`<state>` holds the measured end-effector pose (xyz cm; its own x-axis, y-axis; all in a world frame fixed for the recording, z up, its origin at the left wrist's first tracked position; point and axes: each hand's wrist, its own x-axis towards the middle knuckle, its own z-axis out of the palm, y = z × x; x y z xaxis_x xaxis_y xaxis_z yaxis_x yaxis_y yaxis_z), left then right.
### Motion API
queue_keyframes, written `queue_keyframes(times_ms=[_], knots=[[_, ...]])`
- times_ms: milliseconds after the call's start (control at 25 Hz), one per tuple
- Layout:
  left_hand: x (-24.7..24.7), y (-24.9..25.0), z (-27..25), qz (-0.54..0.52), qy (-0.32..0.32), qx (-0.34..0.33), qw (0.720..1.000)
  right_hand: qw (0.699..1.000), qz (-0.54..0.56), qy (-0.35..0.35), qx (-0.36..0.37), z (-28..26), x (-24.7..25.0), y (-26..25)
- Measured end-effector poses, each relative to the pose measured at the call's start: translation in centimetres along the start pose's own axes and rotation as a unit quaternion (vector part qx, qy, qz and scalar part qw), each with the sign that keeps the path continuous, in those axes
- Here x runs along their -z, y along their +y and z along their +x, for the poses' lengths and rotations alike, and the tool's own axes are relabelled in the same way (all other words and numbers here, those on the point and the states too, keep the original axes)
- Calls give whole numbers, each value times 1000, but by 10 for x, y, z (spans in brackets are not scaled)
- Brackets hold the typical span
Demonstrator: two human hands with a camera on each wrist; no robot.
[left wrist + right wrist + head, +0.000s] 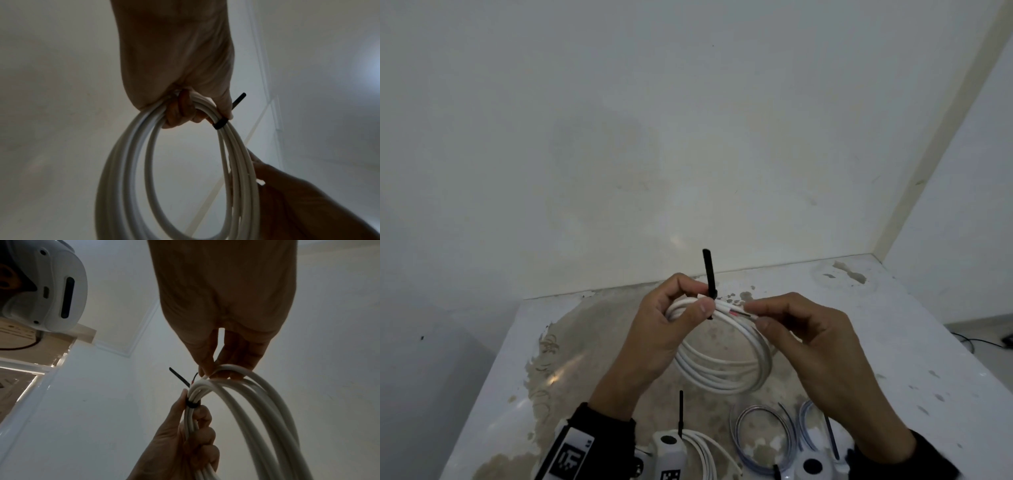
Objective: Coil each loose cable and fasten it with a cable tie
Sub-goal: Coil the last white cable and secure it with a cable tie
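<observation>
- Left hand [664, 329] grips the white cable coil [726, 363] beside the black cable tie [709, 274], keeping the loops bunched.
- Right hand [822, 346] pinches the coil's right side, steadying the stray end.

We see a white, glossy desk [585, 342] with brownish worn patches, set into a corner of pale walls. On its near edge lie a coiled white cable [705, 448] with an upright black tie [681, 413] and thin bluish-grey wire loops [763, 435].
</observation>
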<state>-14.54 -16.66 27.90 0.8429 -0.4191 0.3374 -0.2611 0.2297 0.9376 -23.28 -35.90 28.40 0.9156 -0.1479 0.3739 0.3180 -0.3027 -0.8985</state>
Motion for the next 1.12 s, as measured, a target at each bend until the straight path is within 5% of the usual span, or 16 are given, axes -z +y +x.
queue_keyframes(times_ms=[280,600,800,960,1120], knots=[[-5,-8,-5,29,0,-4,1000,1000,-6,-21,18,6,-17,-8],[-2,-22,2,4,207,-12,978,993,28,-68,-91,-5,-30,5],[-8,-24,6,21,227,-31,973,989,69,105,-79,-5,-50,20],[-10,-21,6,94,225,-41,969,930,307,99,-175,-2,-57,20],[-15,-27,11,-45,294,95,950,859,445,87,-238,0,-68,22]])
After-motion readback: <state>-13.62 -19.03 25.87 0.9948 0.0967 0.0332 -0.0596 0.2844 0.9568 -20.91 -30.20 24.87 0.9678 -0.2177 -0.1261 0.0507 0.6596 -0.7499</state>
